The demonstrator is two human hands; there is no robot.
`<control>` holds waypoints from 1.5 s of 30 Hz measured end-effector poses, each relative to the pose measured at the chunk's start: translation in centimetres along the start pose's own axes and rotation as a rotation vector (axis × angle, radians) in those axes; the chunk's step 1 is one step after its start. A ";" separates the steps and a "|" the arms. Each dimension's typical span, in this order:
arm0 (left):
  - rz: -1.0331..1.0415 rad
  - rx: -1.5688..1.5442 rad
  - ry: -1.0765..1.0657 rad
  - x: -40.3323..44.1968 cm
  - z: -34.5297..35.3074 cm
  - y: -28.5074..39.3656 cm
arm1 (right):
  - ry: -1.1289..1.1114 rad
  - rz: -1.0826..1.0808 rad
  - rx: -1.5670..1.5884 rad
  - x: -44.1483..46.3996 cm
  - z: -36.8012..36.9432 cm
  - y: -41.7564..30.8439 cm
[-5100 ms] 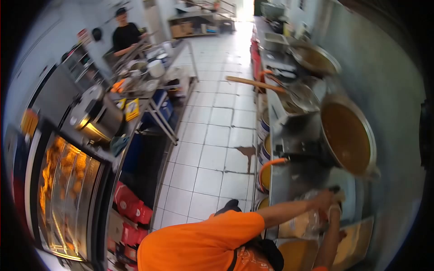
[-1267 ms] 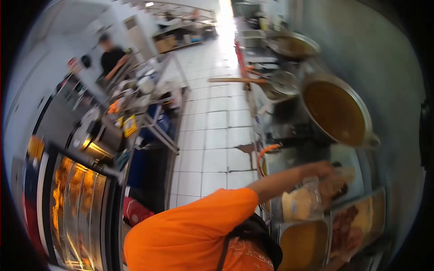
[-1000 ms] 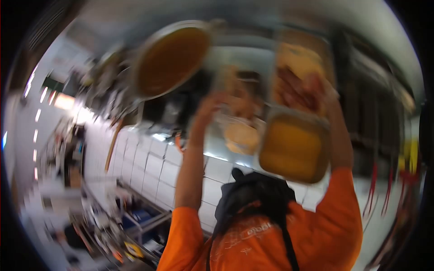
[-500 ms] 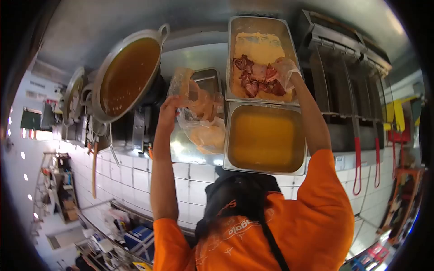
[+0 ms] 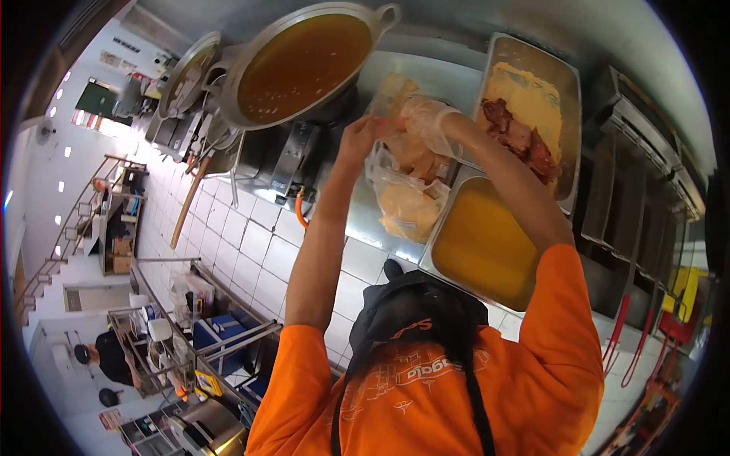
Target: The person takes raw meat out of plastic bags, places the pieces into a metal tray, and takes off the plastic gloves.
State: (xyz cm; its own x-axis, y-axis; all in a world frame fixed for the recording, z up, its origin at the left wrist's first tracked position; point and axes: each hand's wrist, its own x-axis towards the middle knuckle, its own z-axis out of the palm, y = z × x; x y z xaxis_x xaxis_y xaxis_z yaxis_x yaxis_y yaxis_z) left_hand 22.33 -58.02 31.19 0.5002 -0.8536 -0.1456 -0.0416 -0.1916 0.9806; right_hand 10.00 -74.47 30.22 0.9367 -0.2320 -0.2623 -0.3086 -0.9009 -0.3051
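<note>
A clear plastic bag [image 5: 411, 199] with pale orange contents lies on the steel counter. My left hand [image 5: 359, 140] grips the bag's upper left edge with bent fingers. My right hand [image 5: 427, 125], in a loose clear plastic glove, is at the bag's upper part beside my left hand. Its fingertips are hidden by the bag and the glove, so whether they hold anything does not show. Right of the bag, a steel pan [image 5: 572, 121] holds pale orange powder [image 5: 536, 87] and several dark red meat pieces [image 5: 521, 137]. My right forearm passes over that pan's near corner.
A steel pan of yellow-orange liquid [image 5: 487, 243] stands near my body. At the back left is a large pot of brown liquid [image 5: 304, 68] on a burner. Fryer baskets with red handles [image 5: 617, 327] are at right. Another person [image 5: 114, 357] is far off at lower left.
My right hand has left the meat in the pan and moved left to the bag. My left hand stays at the bag's edge. The camera view has turned.
</note>
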 end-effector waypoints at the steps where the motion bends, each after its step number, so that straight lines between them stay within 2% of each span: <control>1: 0.006 -0.058 -0.023 0.4 -0.1 -0.9 | -0.107 0.015 -0.125 1.6 0.3 -0.3; 2: 0.018 -0.112 -0.038 0.8 -0.6 -2.4 | -0.159 0.019 -0.167 2.6 1.1 -0.2; 4: 0.184 -0.055 -0.013 2.1 -0.5 -6.5 | -0.195 -0.001 -0.222 4.0 2.0 -0.3; 5: 0.361 0.016 -0.049 3.5 -0.8 -9.2 | -0.203 -0.014 -0.241 4.4 2.4 -0.5; 6: 0.281 -0.062 0.014 3.2 -0.2 -10.3 | -0.213 -0.027 -0.269 4.8 2.7 -0.9; 7: 0.136 -0.194 -0.038 3.8 0.0 -11.8 | -0.228 -0.038 -0.299 5.1 3.1 -1.1; 8: 0.101 0.055 0.075 2.2 0.3 -10.3 | -0.243 -0.046 -0.326 5.7 3.1 -1.3; 12: 0.163 0.159 0.097 2.6 0.2 -11.5 | -0.295 -0.063 -0.393 6.5 3.4 -2.1; 14: 0.111 0.189 0.100 0.7 -0.1 -8.9 | -0.312 -0.061 -0.410 6.1 3.6 -2.0; 16: 0.135 0.135 0.067 1.3 -0.1 -9.7 | -0.330 -0.056 -0.429 5.6 3.6 -1.8; 27: -0.032 0.291 0.011 1.3 0.4 -8.8 | -0.372 -0.064 -0.454 4.9 5.1 -1.9; 29: -0.006 0.298 0.015 0.7 0.3 -8.4 | -0.372 -0.070 -0.456 4.9 5.4 -1.8; 31: 0.092 0.224 0.066 1.9 1.0 -10.8 | -0.370 -0.079 -0.463 5.5 5.1 -1.7; 33: 0.116 0.187 0.008 1.2 0.3 -10.1 | -0.371 -0.074 -0.454 5.8 4.9 -1.9; 36: 0.059 0.220 0.107 0.2 0.2 -8.8 | -0.376 -0.050 -0.461 5.4 4.3 -0.9; 42: -0.029 0.312 0.126 -1.4 -0.6 -5.7 | -0.378 -0.048 -0.466 5.8 4.2 -0.9; 45: 0.019 0.351 0.143 -0.2 -0.2 -7.2 | -0.378 -0.055 -0.469 5.5 4.1 -0.5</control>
State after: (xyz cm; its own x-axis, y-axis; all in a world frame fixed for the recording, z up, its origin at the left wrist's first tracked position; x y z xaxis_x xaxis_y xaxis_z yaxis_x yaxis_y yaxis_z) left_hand 22.67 -56.39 24.21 0.6111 -0.7870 -0.0842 -0.3335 -0.3525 0.8744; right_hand 14.66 -73.75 25.18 0.7992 -0.1113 -0.5906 -0.0746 -0.9935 0.0864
